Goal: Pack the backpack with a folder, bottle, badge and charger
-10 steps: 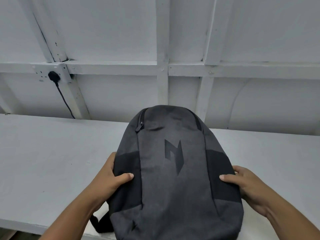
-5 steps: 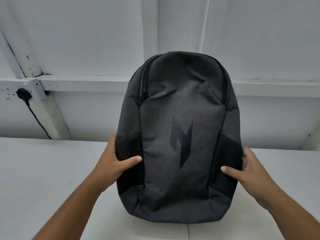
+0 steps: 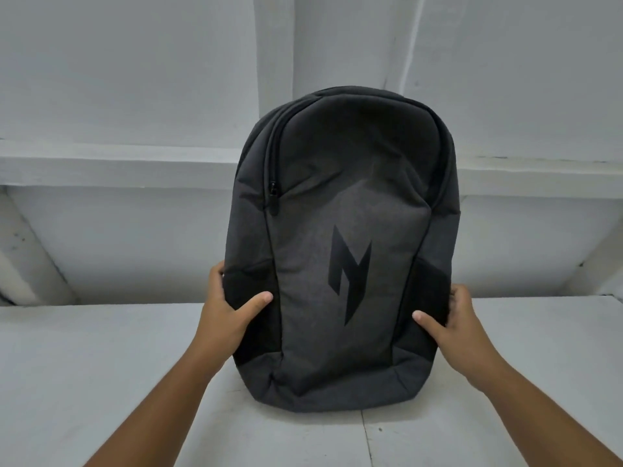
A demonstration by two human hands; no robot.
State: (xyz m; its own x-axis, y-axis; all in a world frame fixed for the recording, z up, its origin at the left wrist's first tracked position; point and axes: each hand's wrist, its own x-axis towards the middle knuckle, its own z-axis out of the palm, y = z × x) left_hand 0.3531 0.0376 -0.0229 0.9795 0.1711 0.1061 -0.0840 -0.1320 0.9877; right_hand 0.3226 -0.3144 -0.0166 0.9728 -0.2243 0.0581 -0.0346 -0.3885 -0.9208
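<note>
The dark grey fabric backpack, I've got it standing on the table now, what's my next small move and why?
Probably free your left hand and pull the zipper tab, keeping the right hand steadying. The dark grey fabric backpack stands upright on the white table with its zip apparently closed, and no items are in view yet, so opening seems to come first.

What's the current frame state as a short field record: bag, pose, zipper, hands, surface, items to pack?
bag: dark grey fabric backpack with black angular logo
pose: upright, base on the white table, front facing camera
zipper: black zip pull on the bag's upper left side; zip looks closed
left hand: grip on bag's left side panel, thumb on front
right hand: grip on bag's right side panel, thumb on front
backdrop: white panelled wall
folder, bottle, badge, charger: none in view
</note>
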